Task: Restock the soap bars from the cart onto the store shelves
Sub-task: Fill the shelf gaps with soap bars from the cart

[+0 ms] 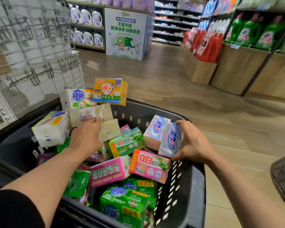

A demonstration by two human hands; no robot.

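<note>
Two pale blue soap packs [164, 137] side by side above the right edge of the black cart [184, 178], right hand [192, 142] curled round the nearer one. Left hand [85, 137] over the cart's middle, fingers gripping a beige clear-wrapped bar [109, 132], more white and beige packs [90, 115] stacked at its fingertips, a yellow pack [109, 91] topmost. Below, pink packs [148, 165] and green packs [123, 206] heaped in the cart. Bare wire hook rack [33, 51] at left. Wood-look floor [155, 79]; shelves of green detergent bottles [250, 30] at right.

Cart [179, 186] black w/ slotted wall; soap packs pink [109, 171], green [122, 206], pale blue [170, 139], orange-yellow [110, 91] at centre frame.
</note>
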